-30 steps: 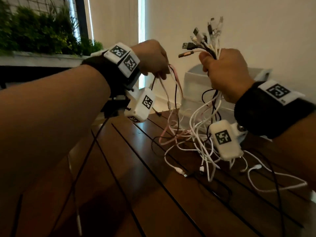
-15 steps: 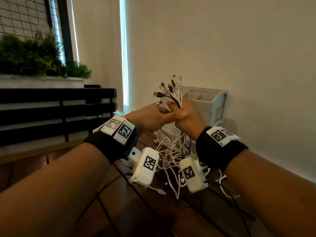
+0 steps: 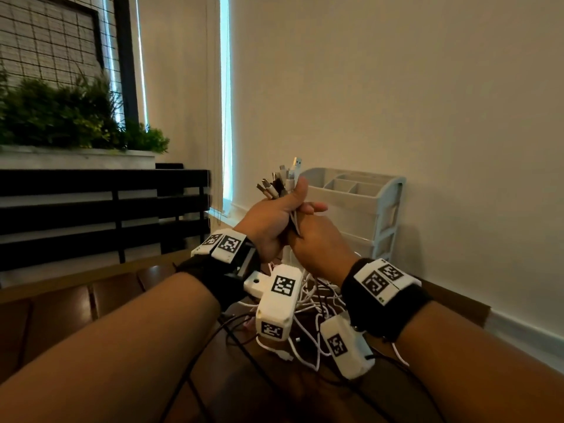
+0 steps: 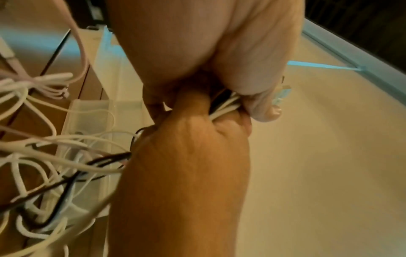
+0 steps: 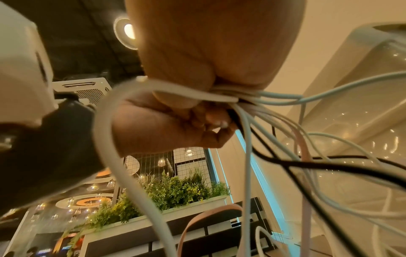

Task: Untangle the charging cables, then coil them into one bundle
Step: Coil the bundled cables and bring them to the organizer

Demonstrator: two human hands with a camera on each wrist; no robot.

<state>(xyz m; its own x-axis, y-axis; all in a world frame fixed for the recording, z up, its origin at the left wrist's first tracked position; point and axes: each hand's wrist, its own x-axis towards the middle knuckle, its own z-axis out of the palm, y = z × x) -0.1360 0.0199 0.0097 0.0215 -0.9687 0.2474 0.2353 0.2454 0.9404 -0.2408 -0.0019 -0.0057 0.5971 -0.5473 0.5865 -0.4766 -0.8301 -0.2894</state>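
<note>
White and black cables (image 3: 308, 303) sit gathered at the plugs, both the left hand (image 3: 271, 221) and right hand (image 3: 320, 242) clenched around them; tails look tangled, coiling not begun.

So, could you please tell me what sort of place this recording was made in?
Probably a café or a similar public interior: pendant lamps hang before a wire grid panel, a planter of greenery tops a black slatted divider, and the table is dark wood.
</note>
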